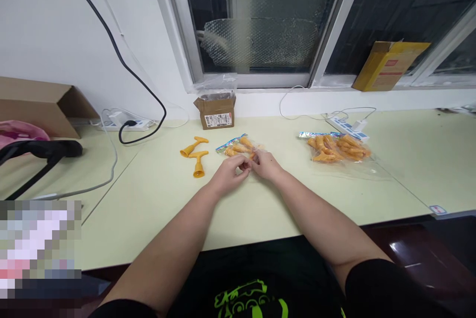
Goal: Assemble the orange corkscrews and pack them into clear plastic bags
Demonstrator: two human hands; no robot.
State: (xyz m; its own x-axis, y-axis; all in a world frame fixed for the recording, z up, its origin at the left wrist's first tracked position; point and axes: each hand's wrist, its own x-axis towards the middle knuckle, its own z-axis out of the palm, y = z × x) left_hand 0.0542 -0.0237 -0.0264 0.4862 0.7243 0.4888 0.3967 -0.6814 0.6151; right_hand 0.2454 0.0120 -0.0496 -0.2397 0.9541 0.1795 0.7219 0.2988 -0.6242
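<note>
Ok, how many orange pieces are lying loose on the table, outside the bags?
2, both left of the left hand: a farther piece and, just in front, a nearer piece. That hand or the right hand could hide another.

Black short-sleeved shirt [290, 273], lime-green cartoon print [249, 300], 2 bare forearms

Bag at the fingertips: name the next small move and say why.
Perhaps ease the left hand and right hand slightly apart: their fingertips come close together at the near end of the clear bag, hiding whether it is open, while orange pieces show inside.
</note>
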